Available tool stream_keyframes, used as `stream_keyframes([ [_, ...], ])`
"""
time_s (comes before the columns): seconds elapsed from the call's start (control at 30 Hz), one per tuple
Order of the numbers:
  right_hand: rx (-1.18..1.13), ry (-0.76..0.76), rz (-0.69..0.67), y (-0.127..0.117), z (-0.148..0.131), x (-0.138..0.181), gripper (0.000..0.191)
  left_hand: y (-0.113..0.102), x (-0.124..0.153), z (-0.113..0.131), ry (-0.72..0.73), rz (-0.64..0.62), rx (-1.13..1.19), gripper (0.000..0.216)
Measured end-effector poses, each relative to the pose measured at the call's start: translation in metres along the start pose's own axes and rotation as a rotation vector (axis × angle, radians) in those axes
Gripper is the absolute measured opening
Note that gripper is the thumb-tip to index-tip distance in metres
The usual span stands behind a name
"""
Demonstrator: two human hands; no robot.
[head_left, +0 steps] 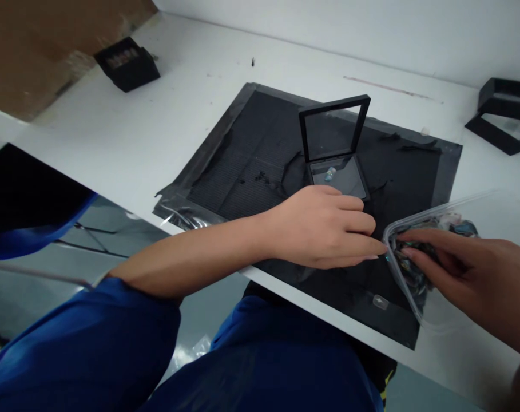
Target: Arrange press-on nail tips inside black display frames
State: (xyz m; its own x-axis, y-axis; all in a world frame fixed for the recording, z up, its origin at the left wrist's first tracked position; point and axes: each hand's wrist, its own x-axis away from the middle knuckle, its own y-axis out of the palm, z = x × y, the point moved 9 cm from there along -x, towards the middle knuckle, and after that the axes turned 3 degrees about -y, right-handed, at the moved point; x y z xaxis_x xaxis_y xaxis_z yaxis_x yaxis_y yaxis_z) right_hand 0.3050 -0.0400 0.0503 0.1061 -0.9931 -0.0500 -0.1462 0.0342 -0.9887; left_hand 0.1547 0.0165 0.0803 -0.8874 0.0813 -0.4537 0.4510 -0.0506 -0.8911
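A clear plastic container point(418, 312) at the right holds a pile of small shiny, multicoloured pieces point(463, 228). My right hand point(478, 269) reaches into it, thumb and forefinger slightly apart among the pieces. Fingers curled and pressed together, my left hand point(328, 229) meets the container's left rim at its fingertips; whatever they pinch is hidden. Behind this hand, a black-framed case point(362, 123) with a see-through window stands with its lid raised. Inside its base lies a small bluish, glittery piece point(329, 174). My left hand partly covers the case's near edge.
Under the case is a black ribbed mat point(225, 166) taped to the white table point(191, 63). A small clear tag point(380, 302) lies near its front edge. Black boxes stand at the back left point(128, 66) and far right point(506, 114). A brown panel point(49, 51) borders the left.
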Motion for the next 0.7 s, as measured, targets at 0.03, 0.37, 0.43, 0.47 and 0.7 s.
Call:
stream_keyframes([
  [0.03, 0.007, 0.006, -0.010, 0.001, 0.001, 0.000, 0.032, 0.001, 0.000, 0.000, 0.002, -0.005, 0.012, 0.029],
  [0.37, -0.084, 0.123, -0.105, 0.010, 0.009, -0.003, 0.031, 0.011, -0.001, 0.000, 0.017, -0.056, 0.087, 0.032],
  [0.43, -0.071, 0.152, -0.112, 0.011, 0.012, -0.002, 0.035, 0.013, 0.000, -0.002, 0.006, -0.065, 0.091, 0.032],
  [0.47, -0.056, 0.173, -0.119, 0.012, 0.014, 0.000, 0.037, 0.014, 0.000, -0.003, 0.001, -0.068, 0.092, 0.032],
  [0.7, 0.019, 0.278, -0.164, 0.017, 0.030, 0.011, 0.046, 0.021, -0.001, -0.005, -0.033, -0.152, 0.123, 0.033],
])
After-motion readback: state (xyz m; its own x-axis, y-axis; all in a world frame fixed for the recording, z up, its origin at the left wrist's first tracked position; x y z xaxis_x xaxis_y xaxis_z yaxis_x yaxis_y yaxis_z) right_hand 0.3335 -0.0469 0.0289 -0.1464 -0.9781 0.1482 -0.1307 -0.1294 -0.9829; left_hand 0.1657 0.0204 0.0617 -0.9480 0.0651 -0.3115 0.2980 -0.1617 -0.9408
